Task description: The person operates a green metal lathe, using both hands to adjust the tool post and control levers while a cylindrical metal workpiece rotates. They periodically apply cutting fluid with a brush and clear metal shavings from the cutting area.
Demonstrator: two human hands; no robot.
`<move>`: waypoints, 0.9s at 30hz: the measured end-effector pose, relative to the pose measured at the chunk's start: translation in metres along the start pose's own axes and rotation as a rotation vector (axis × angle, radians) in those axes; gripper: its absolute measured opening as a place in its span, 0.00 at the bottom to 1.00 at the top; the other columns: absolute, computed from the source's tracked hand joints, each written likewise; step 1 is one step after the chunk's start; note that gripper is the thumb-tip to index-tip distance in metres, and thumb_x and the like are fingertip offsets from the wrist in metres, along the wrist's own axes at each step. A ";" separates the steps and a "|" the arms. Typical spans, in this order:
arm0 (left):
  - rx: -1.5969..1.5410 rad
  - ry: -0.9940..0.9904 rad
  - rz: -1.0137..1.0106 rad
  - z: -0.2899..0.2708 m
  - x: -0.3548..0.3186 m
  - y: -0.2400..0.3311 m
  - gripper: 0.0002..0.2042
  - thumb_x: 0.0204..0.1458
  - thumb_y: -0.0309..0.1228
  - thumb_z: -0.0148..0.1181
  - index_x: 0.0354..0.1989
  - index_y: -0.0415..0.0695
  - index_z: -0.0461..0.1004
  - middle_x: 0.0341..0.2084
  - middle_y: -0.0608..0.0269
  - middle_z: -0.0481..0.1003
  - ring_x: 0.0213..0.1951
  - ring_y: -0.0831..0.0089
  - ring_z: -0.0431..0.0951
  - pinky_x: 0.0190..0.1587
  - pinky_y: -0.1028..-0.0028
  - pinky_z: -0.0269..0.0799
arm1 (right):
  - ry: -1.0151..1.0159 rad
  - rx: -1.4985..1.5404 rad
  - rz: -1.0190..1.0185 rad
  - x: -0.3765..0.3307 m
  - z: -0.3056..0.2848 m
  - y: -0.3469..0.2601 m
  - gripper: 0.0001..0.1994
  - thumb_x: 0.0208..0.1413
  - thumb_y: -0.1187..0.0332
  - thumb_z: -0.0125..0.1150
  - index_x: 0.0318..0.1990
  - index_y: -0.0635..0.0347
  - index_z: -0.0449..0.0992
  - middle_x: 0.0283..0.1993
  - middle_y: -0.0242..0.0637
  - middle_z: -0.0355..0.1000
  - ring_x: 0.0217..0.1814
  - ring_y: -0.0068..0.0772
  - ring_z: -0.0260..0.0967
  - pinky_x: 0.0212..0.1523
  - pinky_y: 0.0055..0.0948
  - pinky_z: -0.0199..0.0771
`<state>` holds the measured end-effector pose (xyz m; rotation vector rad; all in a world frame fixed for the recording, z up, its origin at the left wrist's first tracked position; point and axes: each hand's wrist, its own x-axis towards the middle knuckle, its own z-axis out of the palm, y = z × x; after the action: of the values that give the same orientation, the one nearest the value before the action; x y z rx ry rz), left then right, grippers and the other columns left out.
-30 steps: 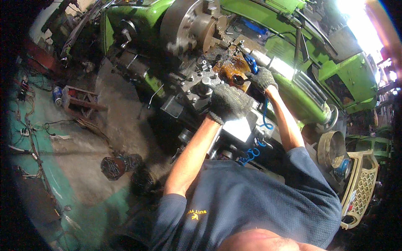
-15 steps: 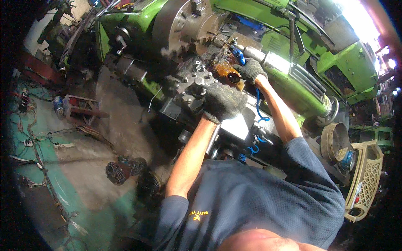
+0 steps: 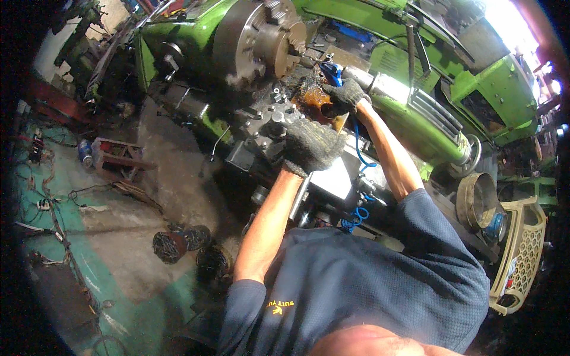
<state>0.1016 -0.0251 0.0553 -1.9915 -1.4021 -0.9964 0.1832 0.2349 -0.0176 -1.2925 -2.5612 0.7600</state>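
I stand at a green lathe with both hands in grey knit gloves. My left hand lies curled over the dark tool post, which has several bolts on top. My right hand reaches further in and grips a blue air gun pointed at the oily, rust-brown area beside the large steel chuck. A blue coiled hose runs down from that hand along my right forearm.
A cream plastic basket and a round metal ring sit at the right. On the concrete floor to the left lie dark wire coils, a red metal stand, a blue can and loose cables.
My right hand has crept slightly closer to the chuck with the blue air gun. My left hand stays on the tool post. My head has shifted a little.
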 end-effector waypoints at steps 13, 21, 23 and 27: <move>-0.012 0.087 -0.033 -0.001 0.002 0.001 0.13 0.47 0.35 0.62 0.14 0.50 0.69 0.11 0.60 0.67 0.17 0.59 0.70 0.23 0.57 0.64 | -0.121 0.670 0.254 -0.036 -0.022 -0.041 0.20 0.55 0.50 0.67 0.28 0.60 0.77 0.22 0.32 0.72 0.20 0.25 0.68 0.20 0.26 0.66; -0.033 0.062 -0.019 0.003 0.000 -0.001 0.13 0.49 0.36 0.62 0.15 0.50 0.71 0.12 0.60 0.67 0.16 0.59 0.70 0.22 0.58 0.63 | -0.338 1.205 0.213 -0.018 -0.007 -0.027 0.16 0.57 0.54 0.68 0.31 0.58 0.77 0.24 0.33 0.74 0.19 0.24 0.69 0.18 0.27 0.67; -0.038 0.048 -0.025 0.004 -0.001 -0.002 0.13 0.50 0.36 0.62 0.15 0.50 0.71 0.12 0.60 0.67 0.16 0.59 0.70 0.22 0.57 0.63 | -0.324 1.235 0.219 -0.014 -0.004 -0.020 0.15 0.59 0.55 0.67 0.34 0.59 0.77 0.25 0.33 0.75 0.19 0.24 0.69 0.19 0.24 0.69; 0.017 0.014 -0.011 0.008 -0.007 -0.003 0.13 0.49 0.35 0.62 0.14 0.51 0.70 0.11 0.61 0.67 0.16 0.59 0.69 0.23 0.57 0.64 | -0.113 0.847 0.145 -0.027 -0.009 -0.021 0.14 0.60 0.55 0.66 0.37 0.57 0.77 0.26 0.28 0.74 0.22 0.20 0.69 0.21 0.19 0.66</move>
<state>0.0998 -0.0219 0.0446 -1.9631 -1.4111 -0.9976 0.1887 0.2063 0.0024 -1.1362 -1.8243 1.7248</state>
